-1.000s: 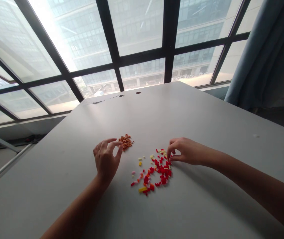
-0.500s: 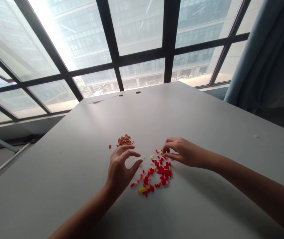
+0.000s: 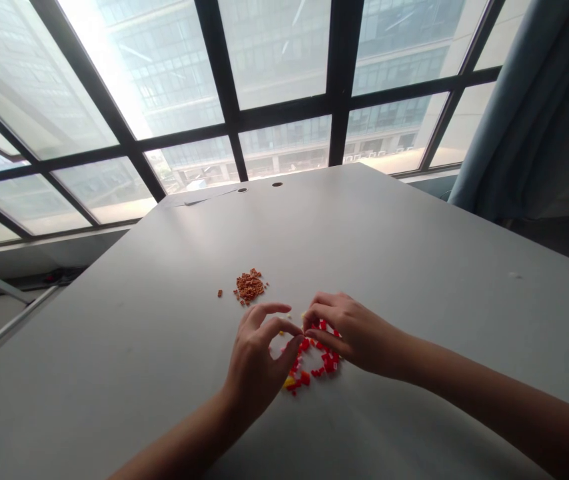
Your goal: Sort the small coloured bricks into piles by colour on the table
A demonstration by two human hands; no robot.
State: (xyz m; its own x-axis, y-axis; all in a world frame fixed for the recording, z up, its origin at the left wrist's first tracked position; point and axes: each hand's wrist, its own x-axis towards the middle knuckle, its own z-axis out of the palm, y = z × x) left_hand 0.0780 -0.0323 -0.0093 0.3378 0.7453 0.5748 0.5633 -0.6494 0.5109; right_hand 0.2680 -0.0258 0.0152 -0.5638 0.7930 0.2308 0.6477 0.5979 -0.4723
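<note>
Small red, orange, pink and yellow toy bricks [image 3: 329,364] lie loosely spread on the white table [image 3: 404,253], partly covered by my hands. Over the left side of them, my left hand [image 3: 263,343] has its thumb and index finger pinched at the tips. My right hand [image 3: 347,327] meets it from the other side, its thumb and fingertips closed together. The two sets of fingertips touch or nearly touch above the bricks. Whatever they pinch is too small to make out.
A heap of small brown bricks [image 3: 249,287] lies beyond my left hand, with a single brown brick [image 3: 219,293] to its left. Flat sheets [image 3: 197,202] and two round holes are near the far edge. Windows stand behind; a blue curtain [image 3: 494,127] hangs at right.
My right hand has moved left and nearer from the far side of the coloured bricks. My left hand has shifted right, and its open fingers have closed; the fingertips have come together.
</note>
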